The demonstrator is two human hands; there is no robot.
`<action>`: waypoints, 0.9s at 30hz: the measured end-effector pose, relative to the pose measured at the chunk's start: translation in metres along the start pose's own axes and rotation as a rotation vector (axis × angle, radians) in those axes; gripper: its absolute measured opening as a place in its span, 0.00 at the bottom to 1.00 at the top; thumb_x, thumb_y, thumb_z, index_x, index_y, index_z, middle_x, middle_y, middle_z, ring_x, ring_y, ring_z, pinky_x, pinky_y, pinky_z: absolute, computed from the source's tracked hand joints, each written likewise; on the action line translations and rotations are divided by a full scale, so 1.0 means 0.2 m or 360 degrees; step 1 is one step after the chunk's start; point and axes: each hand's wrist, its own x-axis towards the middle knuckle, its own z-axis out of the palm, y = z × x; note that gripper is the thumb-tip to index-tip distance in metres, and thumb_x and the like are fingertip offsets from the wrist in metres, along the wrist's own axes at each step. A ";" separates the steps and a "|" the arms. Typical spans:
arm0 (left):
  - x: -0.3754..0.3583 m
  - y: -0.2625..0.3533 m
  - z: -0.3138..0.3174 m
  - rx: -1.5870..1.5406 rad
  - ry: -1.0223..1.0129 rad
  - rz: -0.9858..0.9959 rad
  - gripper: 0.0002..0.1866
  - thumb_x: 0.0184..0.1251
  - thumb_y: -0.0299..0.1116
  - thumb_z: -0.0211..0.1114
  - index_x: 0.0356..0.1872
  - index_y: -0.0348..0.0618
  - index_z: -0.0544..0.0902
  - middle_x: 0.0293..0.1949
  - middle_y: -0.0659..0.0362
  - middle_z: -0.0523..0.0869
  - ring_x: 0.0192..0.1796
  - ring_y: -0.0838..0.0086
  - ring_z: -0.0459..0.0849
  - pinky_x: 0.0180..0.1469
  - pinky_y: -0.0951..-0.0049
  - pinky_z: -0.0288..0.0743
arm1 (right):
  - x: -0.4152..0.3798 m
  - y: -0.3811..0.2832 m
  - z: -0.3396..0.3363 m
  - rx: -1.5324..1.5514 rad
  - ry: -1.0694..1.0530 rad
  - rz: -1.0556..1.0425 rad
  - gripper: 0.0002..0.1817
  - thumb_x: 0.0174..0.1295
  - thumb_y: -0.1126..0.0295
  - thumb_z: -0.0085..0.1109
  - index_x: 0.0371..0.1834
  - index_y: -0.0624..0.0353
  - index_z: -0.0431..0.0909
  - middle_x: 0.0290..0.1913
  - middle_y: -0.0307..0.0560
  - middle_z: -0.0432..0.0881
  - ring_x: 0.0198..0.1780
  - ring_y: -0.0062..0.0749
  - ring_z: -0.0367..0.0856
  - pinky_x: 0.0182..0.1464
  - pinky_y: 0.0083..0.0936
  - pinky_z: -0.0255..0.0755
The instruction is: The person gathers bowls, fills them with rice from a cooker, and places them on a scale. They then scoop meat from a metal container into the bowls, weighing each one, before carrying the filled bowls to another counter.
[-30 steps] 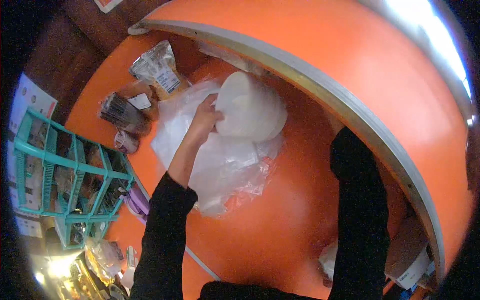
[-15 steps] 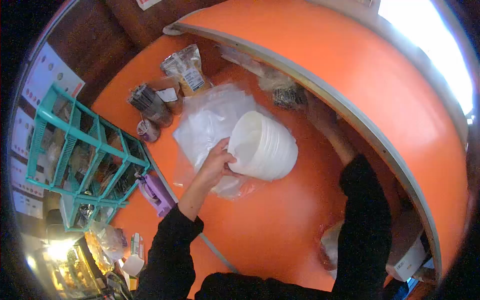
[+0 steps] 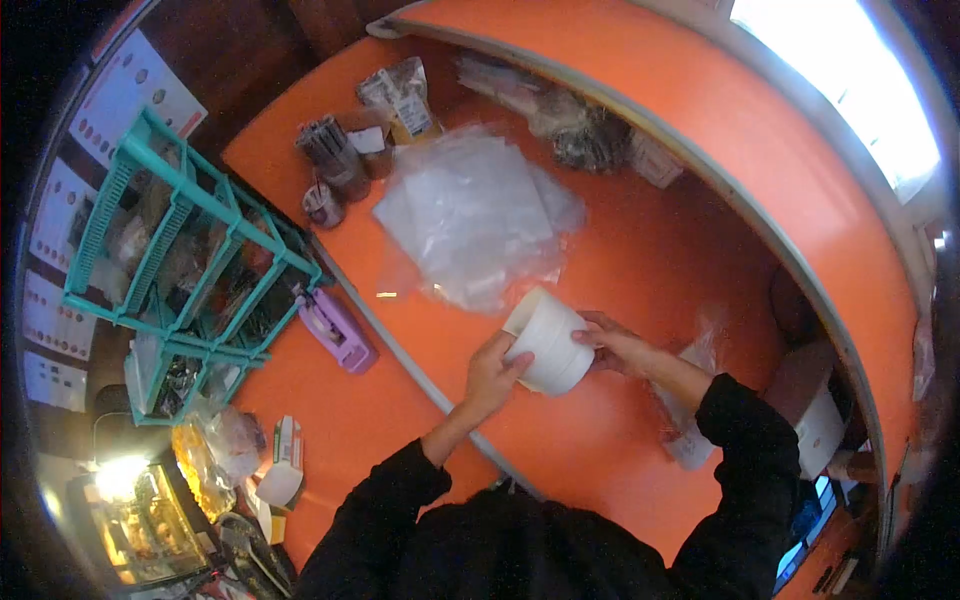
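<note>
Between my two hands is a stack of white bowls [image 3: 550, 342], tilted on its side above the orange counter [image 3: 620, 440]. My left hand [image 3: 493, 372] grips its left side near the rim, thumb on the outside. At the right end, my right hand [image 3: 615, 345] has its fingers closed round the base of the stack. Flat clear plastic bags [image 3: 470, 215] lie spread on the counter just beyond the bowls.
A teal tiered rack [image 3: 190, 270] and a purple tape dispenser [image 3: 335, 328] stand at the left. Pouches [image 3: 400, 100] and dark sticks in a holder [image 3: 335, 160] are at the back. An orange raised ledge [image 3: 760, 150] curves along the right. A crumpled plastic bag [image 3: 690, 430] lies near my right forearm.
The stack of bowls has come nearer to my body, off the plastic bags. My right hand has moved from under the ledge and taken hold of the stack's right end.
</note>
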 end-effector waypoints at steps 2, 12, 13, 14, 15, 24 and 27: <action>-0.07 -0.02 0.00 -0.0449 -0.0071 -0.0420 0.09 0.54 0.32 0.58 0.29 0.35 0.73 0.23 0.62 0.73 0.28 0.79 0.72 0.31 0.79 0.66 | -0.05 0.01 0.03 -0.0943 0.0178 -0.0211 0.41 0.45 0.54 0.60 0.59 0.61 0.51 0.56 0.55 0.59 0.57 0.41 0.60 0.54 0.40 0.59; -0.64 0.16 -0.08 -0.1194 -0.0296 -0.1001 0.07 0.54 0.32 0.59 0.25 0.38 0.75 0.22 0.64 0.76 0.25 0.84 0.71 0.28 0.83 0.63 | -0.35 0.27 0.58 -0.1578 -0.0132 -0.0823 0.46 0.36 0.46 0.63 0.58 0.58 0.54 0.54 0.62 0.61 0.58 0.51 0.57 0.57 0.40 0.54; -0.70 0.14 -0.10 -0.1226 -0.0292 -0.1115 0.07 0.55 0.32 0.58 0.25 0.38 0.75 0.22 0.64 0.76 0.25 0.84 0.71 0.28 0.83 0.63 | -0.35 0.36 0.62 -0.1552 -0.0095 -0.0802 0.47 0.36 0.47 0.63 0.58 0.58 0.54 0.54 0.61 0.61 0.57 0.51 0.58 0.57 0.40 0.55; -0.77 0.10 -0.12 -0.1158 -0.0361 -0.1124 0.07 0.55 0.32 0.58 0.26 0.37 0.76 0.24 0.63 0.77 0.25 0.83 0.72 0.28 0.82 0.64 | -0.37 0.46 0.66 -0.1525 -0.0060 -0.0778 0.47 0.35 0.47 0.63 0.58 0.58 0.54 0.53 0.61 0.62 0.57 0.51 0.58 0.57 0.41 0.55; -0.82 0.09 -0.12 -0.1210 -0.0339 -0.1156 0.08 0.55 0.32 0.58 0.26 0.37 0.76 0.24 0.63 0.77 0.25 0.83 0.72 0.29 0.81 0.64 | -0.39 0.52 0.70 -0.1494 -0.0026 -0.0754 0.47 0.35 0.47 0.63 0.58 0.59 0.55 0.53 0.61 0.62 0.56 0.51 0.59 0.57 0.41 0.55; -0.93 0.01 -0.10 -0.1171 -0.0317 -0.1108 0.08 0.52 0.32 0.59 0.24 0.37 0.78 0.22 0.63 0.77 0.26 0.80 0.73 0.31 0.80 0.65 | -0.52 0.63 0.79 -0.1582 0.0241 -0.0414 0.51 0.32 0.48 0.64 0.61 0.53 0.49 0.60 0.64 0.51 0.62 0.53 0.51 0.57 0.42 0.54; -0.93 -0.02 -0.10 -0.1264 -0.0341 -0.1150 0.07 0.51 0.31 0.59 0.25 0.36 0.78 0.22 0.63 0.78 0.26 0.80 0.73 0.31 0.79 0.65 | -0.55 0.65 0.81 -0.1600 0.0314 -0.0466 0.50 0.33 0.50 0.64 0.62 0.52 0.49 0.61 0.65 0.50 0.62 0.53 0.51 0.57 0.41 0.53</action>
